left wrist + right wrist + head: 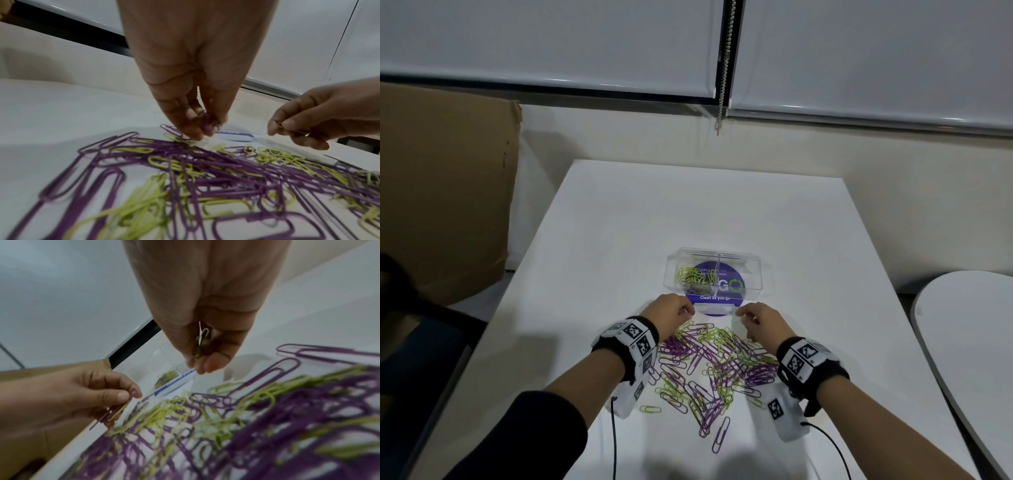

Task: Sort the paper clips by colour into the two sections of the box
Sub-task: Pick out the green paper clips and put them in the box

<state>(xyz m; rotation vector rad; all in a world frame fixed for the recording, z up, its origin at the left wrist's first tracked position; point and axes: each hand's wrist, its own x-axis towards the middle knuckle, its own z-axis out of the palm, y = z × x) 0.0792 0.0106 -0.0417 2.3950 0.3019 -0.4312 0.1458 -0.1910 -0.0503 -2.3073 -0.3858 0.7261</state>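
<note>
Purple and yellow-green paper clips (709,370) lay in a tangled heap on the white table (619,222) in front of you, between your wrists. Your left hand (669,310) hovered at the far edge of the heap, its fingertips (195,134) pinching a purple clip (209,125); the right wrist view showed a yellow-green one caught with it. Your right hand (760,322) pinched a yellow-green clip (200,341) between thumb and fingers, just above the heap. Beyond both hands stood the clear plastic box (753,270) on a purple round sticker (736,287), yellow-green clips (693,275) lying in its left section.
</note>
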